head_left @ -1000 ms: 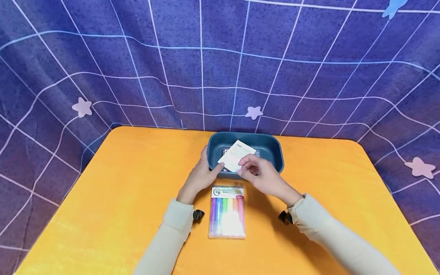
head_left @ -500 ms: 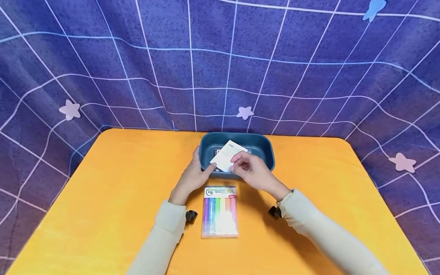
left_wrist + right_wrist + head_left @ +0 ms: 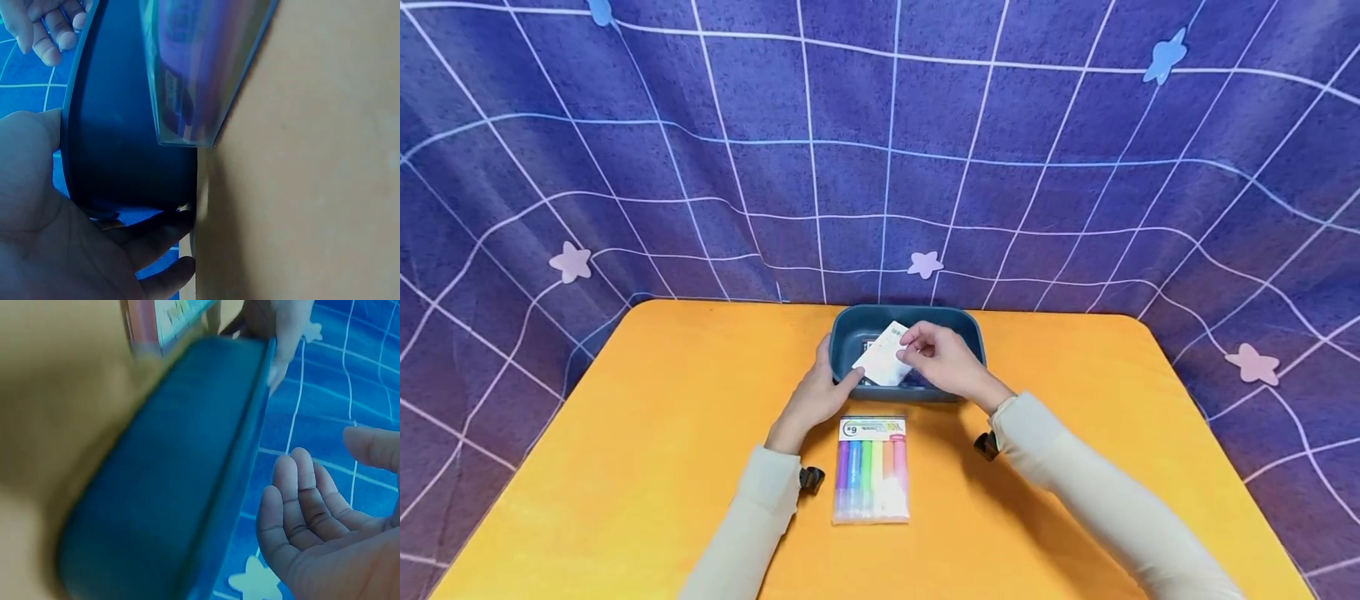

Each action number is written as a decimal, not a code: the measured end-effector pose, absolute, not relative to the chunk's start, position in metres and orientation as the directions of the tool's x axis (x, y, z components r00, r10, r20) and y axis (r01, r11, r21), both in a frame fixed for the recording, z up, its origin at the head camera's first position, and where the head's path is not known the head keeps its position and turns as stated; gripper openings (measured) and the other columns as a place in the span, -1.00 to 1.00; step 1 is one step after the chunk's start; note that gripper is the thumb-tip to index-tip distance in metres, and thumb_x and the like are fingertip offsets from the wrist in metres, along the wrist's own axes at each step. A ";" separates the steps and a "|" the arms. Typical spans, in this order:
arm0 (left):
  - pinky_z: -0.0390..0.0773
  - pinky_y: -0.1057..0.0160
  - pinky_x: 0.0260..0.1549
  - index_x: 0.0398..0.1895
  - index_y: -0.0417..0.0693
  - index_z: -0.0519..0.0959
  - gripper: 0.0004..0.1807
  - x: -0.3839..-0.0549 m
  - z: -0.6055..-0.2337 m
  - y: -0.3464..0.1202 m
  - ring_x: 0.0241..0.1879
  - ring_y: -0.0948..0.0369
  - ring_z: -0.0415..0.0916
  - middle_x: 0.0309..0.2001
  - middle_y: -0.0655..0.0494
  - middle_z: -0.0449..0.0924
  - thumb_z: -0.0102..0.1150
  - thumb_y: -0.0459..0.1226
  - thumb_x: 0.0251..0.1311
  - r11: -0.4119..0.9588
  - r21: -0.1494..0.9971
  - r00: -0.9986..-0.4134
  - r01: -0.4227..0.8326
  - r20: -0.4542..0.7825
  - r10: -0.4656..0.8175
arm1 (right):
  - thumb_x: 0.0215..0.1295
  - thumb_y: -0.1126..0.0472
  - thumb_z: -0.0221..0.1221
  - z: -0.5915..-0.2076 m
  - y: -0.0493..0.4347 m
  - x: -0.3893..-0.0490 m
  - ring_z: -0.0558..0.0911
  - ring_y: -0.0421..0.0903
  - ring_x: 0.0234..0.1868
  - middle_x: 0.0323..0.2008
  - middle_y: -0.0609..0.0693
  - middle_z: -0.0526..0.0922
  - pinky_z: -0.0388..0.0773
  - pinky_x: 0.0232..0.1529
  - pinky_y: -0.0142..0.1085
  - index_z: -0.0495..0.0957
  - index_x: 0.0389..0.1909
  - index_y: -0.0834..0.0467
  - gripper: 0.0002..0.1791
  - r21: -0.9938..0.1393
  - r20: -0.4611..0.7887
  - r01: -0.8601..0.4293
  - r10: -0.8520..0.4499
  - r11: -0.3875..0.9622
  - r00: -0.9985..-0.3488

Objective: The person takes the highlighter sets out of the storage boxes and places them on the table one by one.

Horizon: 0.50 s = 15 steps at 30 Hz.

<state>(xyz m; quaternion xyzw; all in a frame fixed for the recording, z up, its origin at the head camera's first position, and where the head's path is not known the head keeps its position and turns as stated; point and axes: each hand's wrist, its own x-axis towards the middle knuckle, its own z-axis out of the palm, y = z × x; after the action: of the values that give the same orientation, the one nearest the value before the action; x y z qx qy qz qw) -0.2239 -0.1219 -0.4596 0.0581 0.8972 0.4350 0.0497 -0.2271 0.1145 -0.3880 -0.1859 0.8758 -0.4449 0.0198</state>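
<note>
In the head view, a dark teal plastic bin [image 3: 917,394] stands near the table's back edge. My left hand [image 3: 814,398] grips its left end, thumb over the rim and fingers outside; the left wrist view shows those fingers [image 3: 159,240] against the end wall. A white card [image 3: 878,360] with fine print and a barcode lies slanted in the bin, its lower left corner by my left thumb. Over the card's right side is my right hand [image 3: 946,362]. In the right wrist view its fingers [image 3: 306,506] are loosely bent, thumb apart, nothing visible between them.
A clear pack of several coloured markers [image 3: 871,471] lies in front of the bin. Beneath the card is a dark item [image 3: 868,344] with white print, mostly hidden. Behind the orange table [image 3: 700,433] hangs a blue grid-patterned curtain [image 3: 850,183].
My right hand has moved slightly away from me across the card, covering its right corner. My left hand keeps its grip on the bin. The head view has shifted.
</note>
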 end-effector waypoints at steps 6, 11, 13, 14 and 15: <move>0.30 -0.30 0.38 0.64 0.16 -0.31 -0.01 -0.226 -0.461 -0.125 0.44 -0.17 0.31 0.54 -0.18 0.18 0.04 0.15 0.39 0.614 0.787 -0.989 0.062 -0.034 0.144 | 0.34 0.15 0.25 -0.376 0.119 -0.244 0.54 -0.14 -0.38 -0.31 0.06 0.67 0.48 -0.28 -0.36 0.59 -0.12 0.19 -0.79 -0.765 0.096 -0.281 -0.329 0.580 -0.940; 0.30 -0.29 0.39 0.64 0.14 -0.29 -0.02 -0.226 -0.461 -0.124 0.44 -0.18 0.32 0.53 -0.20 0.20 0.05 0.13 0.39 0.610 0.790 -0.991 0.070 -0.018 0.136 | 0.36 0.10 0.24 -0.370 0.123 -0.259 0.56 -0.11 -0.32 -0.25 0.11 0.67 0.49 -0.26 -0.34 0.59 -0.08 0.18 -0.75 -0.769 0.046 -0.263 -0.361 0.583 -0.931; 0.29 -0.29 0.39 0.64 0.14 -0.30 -0.02 -0.226 -0.461 -0.123 0.44 -0.17 0.31 0.53 -0.20 0.19 0.05 0.12 0.39 0.610 0.789 -0.990 0.071 -0.019 0.139 | 0.38 0.10 0.23 -0.369 0.125 -0.265 0.58 -0.04 -0.26 -0.20 0.19 0.66 0.50 -0.21 -0.33 0.59 -0.07 0.18 -0.74 -0.807 0.004 -0.223 -0.373 0.547 -0.928; 0.29 -0.29 0.39 0.64 0.14 -0.30 -0.02 -0.226 -0.461 -0.123 0.44 -0.17 0.31 0.53 -0.20 0.20 0.05 0.12 0.40 0.611 0.788 -0.990 0.071 -0.021 0.142 | 0.38 0.10 0.22 -0.369 0.126 -0.267 0.57 -0.02 -0.24 -0.18 0.22 0.65 0.50 -0.20 -0.33 0.59 -0.06 0.19 -0.74 -0.823 -0.016 -0.200 -0.375 0.532 -0.927; 0.29 -0.29 0.39 0.64 0.14 -0.30 -0.03 -0.226 -0.461 -0.122 0.44 -0.17 0.31 0.53 -0.20 0.20 0.05 0.12 0.40 0.612 0.787 -0.989 0.073 -0.021 0.145 | 0.39 0.11 0.22 -0.368 0.127 -0.270 0.58 0.03 -0.20 -0.16 0.25 0.64 0.50 -0.19 -0.33 0.59 -0.05 0.20 -0.74 -0.841 -0.036 -0.175 -0.375 0.512 -0.926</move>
<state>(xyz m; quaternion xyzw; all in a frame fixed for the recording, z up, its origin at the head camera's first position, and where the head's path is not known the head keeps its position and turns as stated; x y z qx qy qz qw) -0.2257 -0.1224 -0.4605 0.0609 0.8969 0.4362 0.0413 -0.2699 0.1269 -0.3682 -0.1594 0.8629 -0.4675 0.1074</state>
